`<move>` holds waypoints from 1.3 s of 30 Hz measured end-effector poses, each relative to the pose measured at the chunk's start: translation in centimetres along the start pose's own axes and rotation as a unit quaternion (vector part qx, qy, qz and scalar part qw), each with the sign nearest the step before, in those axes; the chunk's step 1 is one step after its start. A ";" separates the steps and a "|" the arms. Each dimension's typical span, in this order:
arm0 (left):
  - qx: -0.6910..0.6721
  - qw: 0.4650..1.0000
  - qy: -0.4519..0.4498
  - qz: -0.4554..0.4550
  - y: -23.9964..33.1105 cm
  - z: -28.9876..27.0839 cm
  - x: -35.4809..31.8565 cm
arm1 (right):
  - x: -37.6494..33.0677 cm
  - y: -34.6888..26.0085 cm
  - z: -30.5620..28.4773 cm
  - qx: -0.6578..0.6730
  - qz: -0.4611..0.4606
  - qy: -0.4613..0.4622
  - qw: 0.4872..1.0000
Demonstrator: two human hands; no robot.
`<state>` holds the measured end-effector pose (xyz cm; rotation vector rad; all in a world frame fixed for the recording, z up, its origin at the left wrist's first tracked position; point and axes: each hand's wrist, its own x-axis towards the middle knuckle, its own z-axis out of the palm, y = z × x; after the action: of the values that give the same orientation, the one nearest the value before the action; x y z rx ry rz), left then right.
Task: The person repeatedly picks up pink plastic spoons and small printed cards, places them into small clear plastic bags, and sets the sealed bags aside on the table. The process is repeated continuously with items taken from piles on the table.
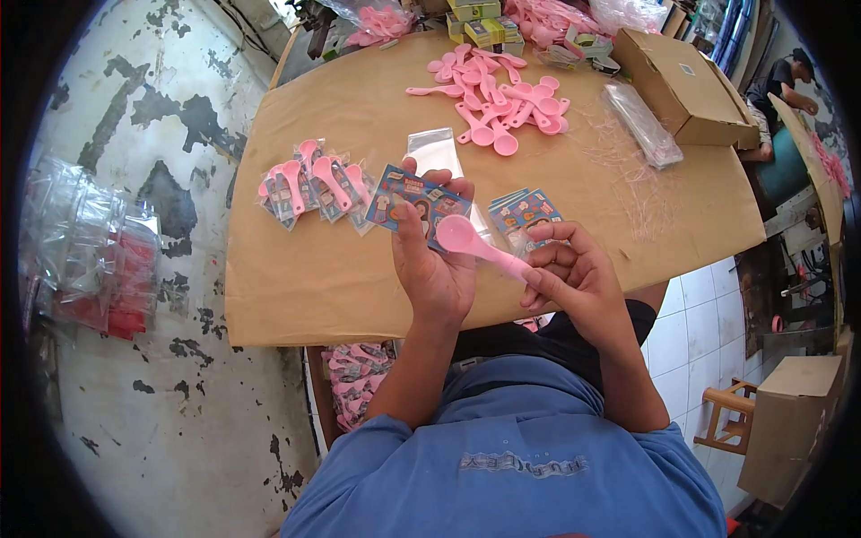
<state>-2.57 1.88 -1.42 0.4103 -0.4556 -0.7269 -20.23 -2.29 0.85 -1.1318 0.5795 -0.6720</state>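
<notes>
My left hand (432, 269) holds a printed blue card (414, 203) together with a clear plastic sleeve (434, 152) behind it, thumb pressed on the card. My right hand (574, 280) grips the handle of a pink plastic spoon (477, 244), whose bowl lies over the card's lower right edge. Both hands hover above the near edge of the brown paper-covered table (305, 287). A small stack of the same blue cards (527, 215) lies just behind my right hand.
Packed spoons with cards (314, 186) are piled at the left. Loose pink spoons (499, 100) lie at the table's far middle, clear sleeves (642, 124) and a cardboard box (683, 86) at the right. Another person (782, 90) sits beyond. Bags of packed items (90, 251) rest on the floor.
</notes>
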 end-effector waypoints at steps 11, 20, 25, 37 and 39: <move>-0.043 0.996 -0.002 -0.079 -1.0 0.2 -0.7 | 1.3 1.7 0.5 0.022 -0.059 -0.002 0.998; -0.063 0.982 -0.033 -0.173 -2.0 1.0 -1.4 | 2.1 3.4 -0.8 0.025 -0.112 0.001 0.993; -0.070 0.975 -0.037 -0.210 -2.3 1.2 -1.9 | 2.6 3.9 -1.0 -0.145 -0.221 0.099 0.959; 0.004 0.950 -0.012 -0.312 0.9 1.8 0.6 | 2.2 0.5 -5.0 -0.251 -0.450 -0.063 0.855; 0.020 0.945 -0.022 -0.325 1.0 1.9 0.6 | 2.6 -0.2 -4.8 -0.353 -0.442 0.001 0.825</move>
<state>-2.65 1.79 0.82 0.5936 -0.3757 -1.3707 -21.99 -7.20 -0.71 -2.1500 0.2627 -1.3075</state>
